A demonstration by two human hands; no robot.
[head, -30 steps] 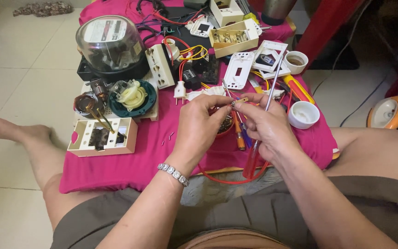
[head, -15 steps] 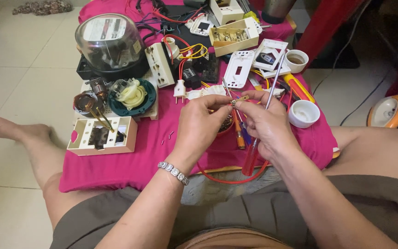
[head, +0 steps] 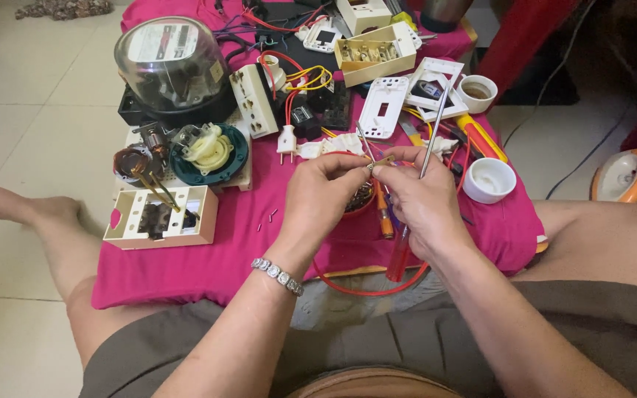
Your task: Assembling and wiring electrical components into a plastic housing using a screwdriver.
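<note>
A: Head view, looking straight down. Both hands are up over the pink cloth [head: 208, 258], fingertips meeting in the middle.

B: What's in them?

A: The left hand [head: 318, 203] pinches a small brass piece [head: 382, 160] between thumb and forefinger. The right hand [head: 425, 199] closes on the same piece from the other side, and it also grips a thin metal rod [head: 433, 121] that sticks up and away, tilted.

B: So neither hand is loose?

A: No, both are clenched in a fine pinch. The brass piece sits in the air between the fingertips, above a small red bowl [head: 359, 203] that the left hand partly hides.

B: Anything under the right hand?

A: A red screwdriver [head: 399, 254] lies on the cloth below the wrist, with a red wire [head: 363, 287] looping round the cloth's near edge. An orange-handled tool [head: 383, 217] lies just beside the bowl.

B: And around them?

A: To the right, a white cup [head: 489, 179]. Left, a cream box [head: 162, 217] with parts in it, a green disc [head: 210, 153] behind it, and a domed meter [head: 173, 66] at the far corner. A white plug [head: 286, 138] lies near the left fingers. A bracelet [head: 277, 276] is on the left wrist.
</note>
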